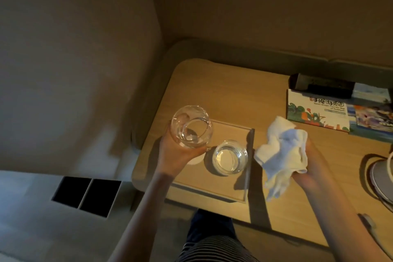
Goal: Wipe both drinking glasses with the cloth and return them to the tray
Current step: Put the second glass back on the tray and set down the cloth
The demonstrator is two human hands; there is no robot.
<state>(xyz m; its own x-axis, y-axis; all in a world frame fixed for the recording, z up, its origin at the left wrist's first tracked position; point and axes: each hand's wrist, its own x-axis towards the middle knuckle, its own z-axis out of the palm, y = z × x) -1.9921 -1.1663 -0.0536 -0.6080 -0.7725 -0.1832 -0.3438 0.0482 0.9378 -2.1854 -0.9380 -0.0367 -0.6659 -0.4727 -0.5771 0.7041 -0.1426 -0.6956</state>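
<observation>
L hand [176, 153] grips glass 1 [191, 127] from below, tilted, above tray [212, 195] at its 10 o'clock corner. Glass 2 [230, 156] upright on tray. R hand [314, 168] clutches bunched cloth [282, 153], 3 o'clock of tray, touching neither glass. Prob. mid-task: can't tell if either is wiped; glass 1 return pending.

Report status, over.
Left hand grips round clear glass above wooden tray. Right hand holds white cloth. Second clear glass upright on tray. Nothing blocking.
</observation>
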